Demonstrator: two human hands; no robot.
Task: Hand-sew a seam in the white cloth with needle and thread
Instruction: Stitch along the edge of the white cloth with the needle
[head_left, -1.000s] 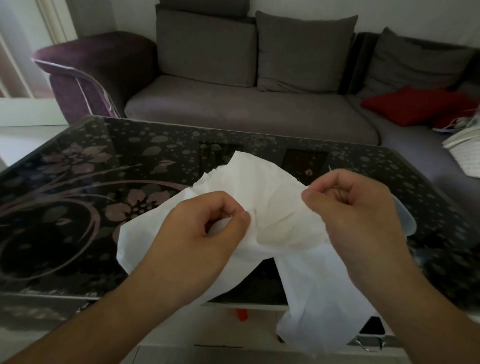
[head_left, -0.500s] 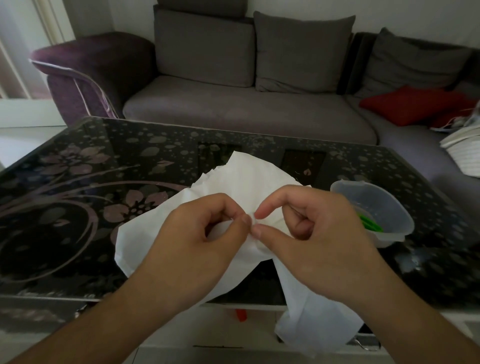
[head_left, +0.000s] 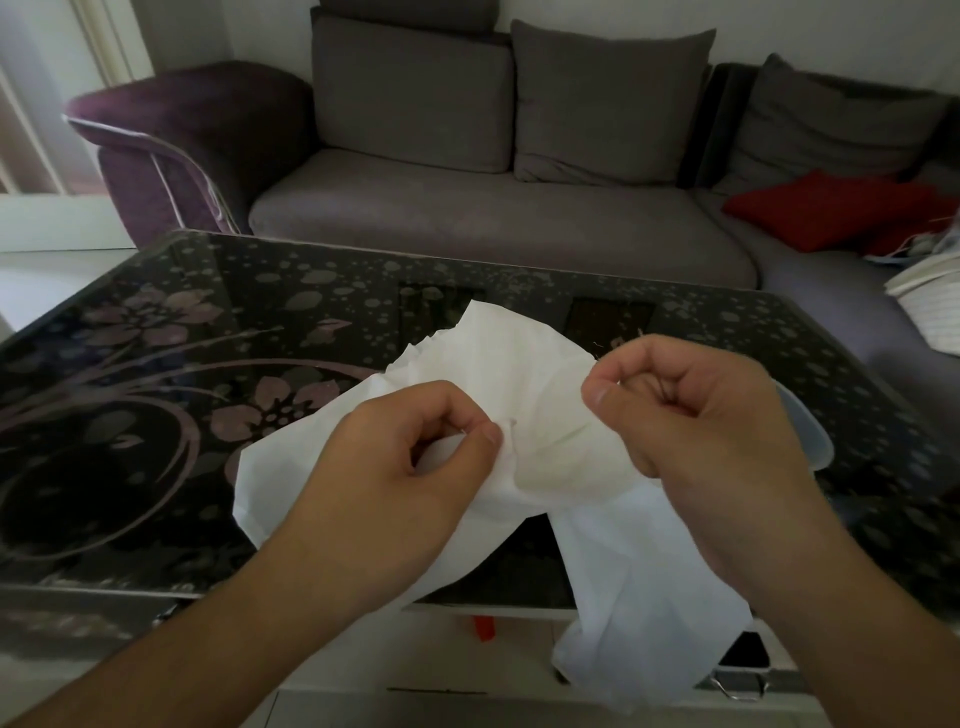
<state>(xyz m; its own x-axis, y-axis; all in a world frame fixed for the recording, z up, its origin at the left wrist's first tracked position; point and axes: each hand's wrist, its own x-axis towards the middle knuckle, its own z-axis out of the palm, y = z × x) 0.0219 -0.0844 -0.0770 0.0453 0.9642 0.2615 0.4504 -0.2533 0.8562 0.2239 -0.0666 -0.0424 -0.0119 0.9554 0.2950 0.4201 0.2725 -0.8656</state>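
1. Since half a second ago, right hand (head_left: 691, 415) is pulling away right and up from the left hand (head_left: 410, 467); the two were fingertip to fingertip, now a stretch of cloth (head_left: 524, 384) is showing between them.
2. Left hand is pinching a fold of cloth between thumb and forefinger, other fingers curled under.
3. Right hand is curled with thumb pressing against forefinger, as if pinching a needle; needle itself is too thin to confirm, only a faint glint near the knuckles.
4. Cloth is lying partly on the worktop (head_left: 156, 415), bunching between the hands, its near end hanging over the front edge.
5. Clear tub (head_left: 810, 441) is sitting on the worktop, mostly hidden behind the right hand.
6. Grey sofa (head_left: 467, 218) is standing behind the worktop, red cushion (head_left: 826, 208) lying on it at right.
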